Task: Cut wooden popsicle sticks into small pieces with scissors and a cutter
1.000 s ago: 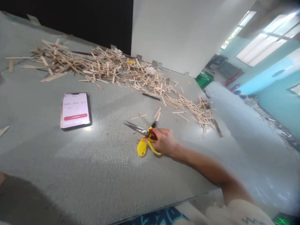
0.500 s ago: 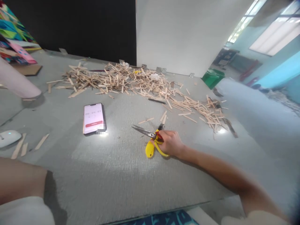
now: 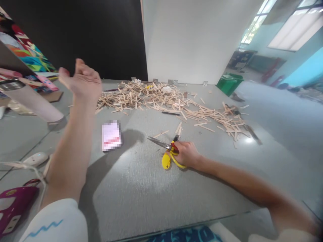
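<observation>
My left hand (image 3: pixel 84 80) is raised at the left, in front of the black panel, palm up with its fingers partly curled and apart; nothing shows in it. My right hand (image 3: pixel 187 154) rests on the grey table (image 3: pixel 141 191), closed around scissors (image 3: pixel 161 144) with red and black handles, their blades pointing left. Under the same hand lies a yellow-handled tool (image 3: pixel 166 160); whether it is gripped too is unclear. Several wooden sticks (image 3: pixel 178 128) lie just beyond the hand. A phone (image 3: pixel 111 136) lies between my two arms.
Behind, a long heap of wooden sticks (image 3: pixel 151 97) runs along the black panel (image 3: pixel 106 40) and white panel (image 3: pixel 191 40). At left are a pale bottle (image 3: pixel 40 104), a mouse (image 3: pixel 36 159) and a purple object (image 3: pixel 19 205). A green bin (image 3: pixel 229 84) stands at right.
My left forearm has come up and forward, bringing my left hand into view. The view has shifted, showing more at the left. My right hand keeps its hold on the scissors.
</observation>
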Motion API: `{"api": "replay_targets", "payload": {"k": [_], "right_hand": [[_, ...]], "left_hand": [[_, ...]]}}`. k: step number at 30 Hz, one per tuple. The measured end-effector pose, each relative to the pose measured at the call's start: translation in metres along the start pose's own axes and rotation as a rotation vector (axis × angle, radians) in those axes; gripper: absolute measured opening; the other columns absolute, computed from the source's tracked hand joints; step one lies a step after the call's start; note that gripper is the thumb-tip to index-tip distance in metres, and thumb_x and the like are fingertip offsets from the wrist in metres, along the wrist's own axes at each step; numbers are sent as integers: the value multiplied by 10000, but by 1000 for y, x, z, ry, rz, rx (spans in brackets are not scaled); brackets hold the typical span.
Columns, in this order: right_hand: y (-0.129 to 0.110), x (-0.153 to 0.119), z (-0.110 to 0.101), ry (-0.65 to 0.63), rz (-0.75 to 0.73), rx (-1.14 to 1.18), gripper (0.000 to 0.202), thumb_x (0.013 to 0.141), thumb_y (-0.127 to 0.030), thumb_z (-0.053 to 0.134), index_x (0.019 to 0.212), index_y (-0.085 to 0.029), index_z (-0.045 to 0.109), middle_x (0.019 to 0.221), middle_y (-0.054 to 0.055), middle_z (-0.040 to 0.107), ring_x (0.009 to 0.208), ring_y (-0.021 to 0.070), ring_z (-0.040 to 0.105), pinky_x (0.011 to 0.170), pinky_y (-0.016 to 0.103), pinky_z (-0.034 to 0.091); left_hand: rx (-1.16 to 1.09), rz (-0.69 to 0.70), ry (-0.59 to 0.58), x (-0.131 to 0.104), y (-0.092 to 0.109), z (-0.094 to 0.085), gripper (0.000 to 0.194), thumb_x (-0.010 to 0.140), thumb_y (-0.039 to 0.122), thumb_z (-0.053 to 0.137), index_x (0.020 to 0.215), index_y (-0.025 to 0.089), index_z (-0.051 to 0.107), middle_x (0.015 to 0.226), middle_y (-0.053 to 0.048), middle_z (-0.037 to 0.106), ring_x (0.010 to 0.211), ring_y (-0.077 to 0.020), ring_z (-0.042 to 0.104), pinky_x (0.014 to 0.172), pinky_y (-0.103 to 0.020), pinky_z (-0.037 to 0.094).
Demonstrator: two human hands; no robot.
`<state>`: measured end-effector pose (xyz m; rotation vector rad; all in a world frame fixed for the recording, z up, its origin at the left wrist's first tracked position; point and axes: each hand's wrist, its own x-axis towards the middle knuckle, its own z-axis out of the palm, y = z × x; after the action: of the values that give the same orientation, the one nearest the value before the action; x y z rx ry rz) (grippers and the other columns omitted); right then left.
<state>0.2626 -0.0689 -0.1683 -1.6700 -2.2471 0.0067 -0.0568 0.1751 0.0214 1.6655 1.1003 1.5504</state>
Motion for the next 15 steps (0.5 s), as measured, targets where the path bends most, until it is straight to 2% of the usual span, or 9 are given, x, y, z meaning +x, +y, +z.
{"api": "replay_targets", "payload": {"k": [2,3,5,7,9,11,13,15], "right_hand": [[-1,1,-1,-11,12,-1,387,997,-550,726,900,-176,752,817,98,807,665,215,706,630,302,378],[-1,2,-3,-18,17,2,375,981,-544,750,897,-178,753,820,91,807,669,209,705,633,297,388],[1,6,-13,-28,39,11,357,966,-530,774,890,-182,754,805,72,798,667,193,694,637,287,406],[9,14,-29,-21,94,14,344,1019,-498,718,891,-181,754,782,55,783,644,172,668,634,279,417],[24,25,-51,-5,181,2,432,1101,-507,582,875,-180,751,738,48,761,595,159,638,609,280,411],[45,36,-73,18,290,-49,527,1118,-550,513,831,-178,751,720,75,749,603,183,645,608,302,407],[72,46,-90,6,398,-114,558,1052,-634,596,767,-180,753,707,107,745,640,231,678,614,324,409],[100,52,-101,-36,494,-173,547,942,-683,728,741,-176,767,708,139,751,716,301,728,637,344,435]], "left_hand": [[-90,-54,24,1,-12,27,755,1104,401,-134,1333,218,562,1051,39,774,1101,-131,593,998,-251,522],[-120,-78,17,0,-16,41,796,1077,382,-177,1242,212,583,962,24,758,1008,-133,595,933,-258,532],[-149,-121,-43,-4,-20,66,743,1077,439,-126,1081,220,584,795,19,689,843,-131,563,800,-268,529],[-136,-155,-130,-12,-22,86,664,1102,454,-44,1019,227,574,707,30,623,760,-122,530,716,-262,511],[-81,-187,-225,-23,-26,100,637,1139,478,8,1023,227,582,679,47,597,705,-111,520,668,-252,502],[12,-222,-325,-37,-32,111,645,1178,527,65,1037,212,610,695,50,609,671,-102,541,652,-248,519],[136,-243,-426,-54,-40,121,567,1185,602,304,1074,173,658,789,20,667,683,-111,608,655,-267,553],[268,-236,-542,-71,-48,131,382,1112,515,629,1197,151,707,1049,-60,742,833,-173,717,755,-344,634]]}}
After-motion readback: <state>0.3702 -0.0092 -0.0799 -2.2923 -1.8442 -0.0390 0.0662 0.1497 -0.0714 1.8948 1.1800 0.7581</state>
